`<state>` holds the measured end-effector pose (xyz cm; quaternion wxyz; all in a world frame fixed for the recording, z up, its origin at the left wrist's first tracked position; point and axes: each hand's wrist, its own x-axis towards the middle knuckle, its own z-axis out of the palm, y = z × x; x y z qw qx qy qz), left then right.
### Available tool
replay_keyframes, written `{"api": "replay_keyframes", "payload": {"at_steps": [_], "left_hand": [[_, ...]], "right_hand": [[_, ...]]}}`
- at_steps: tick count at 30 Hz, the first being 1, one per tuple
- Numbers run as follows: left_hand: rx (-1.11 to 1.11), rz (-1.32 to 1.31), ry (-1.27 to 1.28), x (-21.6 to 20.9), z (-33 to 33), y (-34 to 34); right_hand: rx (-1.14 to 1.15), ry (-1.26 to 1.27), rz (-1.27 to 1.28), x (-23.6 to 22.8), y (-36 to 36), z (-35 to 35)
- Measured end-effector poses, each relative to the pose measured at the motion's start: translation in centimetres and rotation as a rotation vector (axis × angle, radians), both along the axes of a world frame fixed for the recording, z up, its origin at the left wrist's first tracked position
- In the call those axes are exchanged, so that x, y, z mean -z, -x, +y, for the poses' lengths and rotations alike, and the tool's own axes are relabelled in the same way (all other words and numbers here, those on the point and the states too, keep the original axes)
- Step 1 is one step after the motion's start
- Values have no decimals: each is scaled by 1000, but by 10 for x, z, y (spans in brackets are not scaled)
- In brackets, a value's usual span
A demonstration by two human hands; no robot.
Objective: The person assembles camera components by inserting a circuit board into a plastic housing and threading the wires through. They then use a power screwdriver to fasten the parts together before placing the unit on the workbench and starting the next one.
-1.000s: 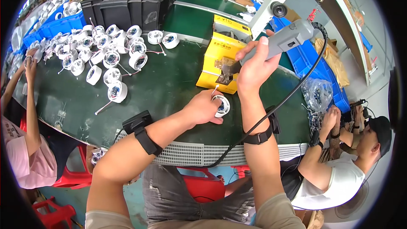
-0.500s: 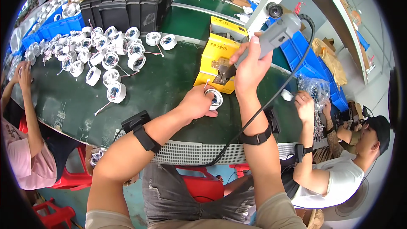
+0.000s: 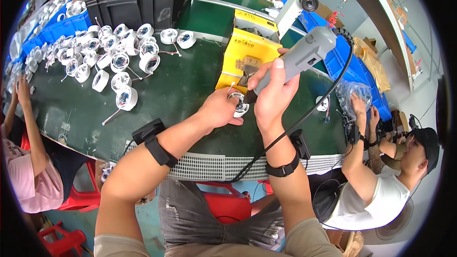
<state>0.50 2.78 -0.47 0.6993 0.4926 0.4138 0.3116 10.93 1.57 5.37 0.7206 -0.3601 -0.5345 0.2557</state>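
Note:
My left hand (image 3: 219, 109) is closed around a round white plastic housing (image 3: 243, 109) with a circuit board inside, held low over the table; a small white connector sticks up beside the fingers. My right hand (image 3: 275, 96) grips a grey electric screwdriver (image 3: 307, 50) with a black cable. The tool slants down to the left, and its dark tip is at the housing's right edge; whether it touches a screw is hidden. Just behind both hands stands a yellow screw feeder box (image 3: 245, 50) with a metal outlet on its front.
Many similar white housings (image 3: 120, 61) with wires lie at left on the green table (image 3: 176, 90). Behind them are a black crate (image 3: 138, 12) of white parts and a blue bin (image 3: 62, 28). Co-workers sit on both sides; the right one's hand touches a plastic bag (image 3: 350, 96).
My right hand has brought the screwdriver tip from the feeder's outlet down to the housing. My left hand stays nearly in place. The right co-worker's hand has moved to the plastic bag.

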Motion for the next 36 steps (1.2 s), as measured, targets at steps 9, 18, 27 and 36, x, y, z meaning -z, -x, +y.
{"api": "replay_keyframes", "payload": {"at_steps": [9,18,27,36], "left_hand": [[23,11,-15,-3,0,2],[-2,15,-10,-4,-3,1],[-4,30,-26,-7,-3,-1],[58,1030,-1202,7,24,62]], "right_hand": [[-4,-18,18,5,0,4],[-10,-6,22,6,0,1],[-118,17,46,10,-6,6],[-196,-79,-17,35,-47,-3]]}}
